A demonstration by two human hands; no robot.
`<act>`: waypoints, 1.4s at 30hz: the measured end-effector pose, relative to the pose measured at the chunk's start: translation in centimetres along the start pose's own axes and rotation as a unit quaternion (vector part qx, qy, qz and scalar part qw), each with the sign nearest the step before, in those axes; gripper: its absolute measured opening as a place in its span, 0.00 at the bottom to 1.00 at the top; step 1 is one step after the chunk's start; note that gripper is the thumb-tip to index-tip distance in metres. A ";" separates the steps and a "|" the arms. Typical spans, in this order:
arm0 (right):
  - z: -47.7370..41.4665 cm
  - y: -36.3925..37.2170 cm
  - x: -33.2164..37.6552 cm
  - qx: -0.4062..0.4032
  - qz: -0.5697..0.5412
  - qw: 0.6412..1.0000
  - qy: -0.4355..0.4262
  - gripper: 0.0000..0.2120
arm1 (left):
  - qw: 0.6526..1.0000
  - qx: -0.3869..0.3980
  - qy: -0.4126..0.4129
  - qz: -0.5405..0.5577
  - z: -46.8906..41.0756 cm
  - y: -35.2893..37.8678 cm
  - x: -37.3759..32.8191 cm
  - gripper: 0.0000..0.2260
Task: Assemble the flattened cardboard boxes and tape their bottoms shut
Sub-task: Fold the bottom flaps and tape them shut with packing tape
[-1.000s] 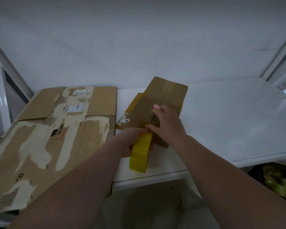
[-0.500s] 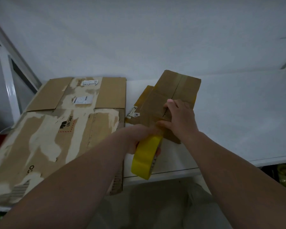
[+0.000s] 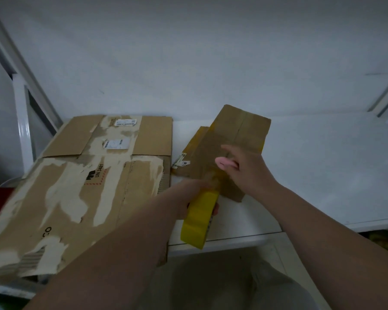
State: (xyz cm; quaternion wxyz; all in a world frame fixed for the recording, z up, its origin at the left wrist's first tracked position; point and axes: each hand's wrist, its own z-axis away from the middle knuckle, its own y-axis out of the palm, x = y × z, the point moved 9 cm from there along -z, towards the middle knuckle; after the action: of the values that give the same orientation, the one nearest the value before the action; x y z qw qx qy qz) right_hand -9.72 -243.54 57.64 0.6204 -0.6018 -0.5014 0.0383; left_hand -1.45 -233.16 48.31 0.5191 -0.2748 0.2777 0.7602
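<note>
Nearest us, just this side of the small box [image 3: 240,135], our left hand [image 3: 189,199] grips the yellow tape roll [image 3: 198,220], fingers hooked through its core. The roll has come nearer and lower than half a second ago. A strip of tape [image 3: 215,181] runs from it onto the box's near end. Our right hand [image 3: 249,171], which lay flat on the box before, is now over its middle, fingers curled round a small pink object [image 3: 226,164] we cannot identify. The box lies unmoved on the white table [image 3: 323,175]. Left of it lie the large flattened cartons [image 3: 76,186].
</note>
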 end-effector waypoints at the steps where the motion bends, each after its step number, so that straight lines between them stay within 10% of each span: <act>1: 0.2 0.3 0.2 0.008 0.023 1.000 -0.006 0.11 | 1.000 0.001 -0.004 -0.001 0.1 0.0 0.1 0.14; 19: 0.5 4.6 1.3 0.125 0.250 0.959 -0.040 0.13 | 1.000 0.028 -0.002 0.011 -0.5 0.1 0.1 0.10; 36: 1.2 4.7 0.1 0.247 0.228 0.939 -0.071 0.07 | 1.000 0.012 -0.024 -0.008 -0.4 -0.2 0.1 0.16; 42: -1.1 -0.1 0.6 0.043 0.101 0.993 -0.040 0.13 | 0.999 0.019 -0.035 -0.011 0.3 -0.1 0.0 0.13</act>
State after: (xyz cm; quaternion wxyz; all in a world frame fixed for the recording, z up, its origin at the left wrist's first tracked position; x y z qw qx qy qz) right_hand -8.73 -243.94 58.31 0.6184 -0.6200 -0.4600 0.1466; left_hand -1.35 -232.94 48.49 0.5423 -0.2412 0.2705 0.7579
